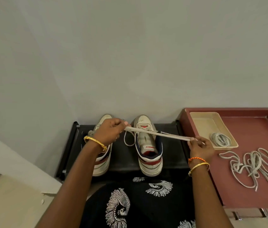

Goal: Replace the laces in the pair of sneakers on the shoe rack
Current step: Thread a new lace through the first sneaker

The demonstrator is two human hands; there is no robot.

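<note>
Beige flat shoelace stretches taut above the right white high-top sneaker, between both hands. Left hand pinches one end beyond the sneaker's left side; right hand pinches the other, past its right side.

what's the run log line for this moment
left hand: pinches lace | right hand: pinches lace | lace: taut over right sneaker | spare laces: red tray

A plain grey wall rises beyond both hands. To the right of the right hand lies a dark red tray with a raised rim, and in its far left corner, just beyond that hand, sits a shallow beige basket. Below the hands hangs black cloth printed with white peacocks. Left of the left hand runs a pale ledge above beige floor.
</note>
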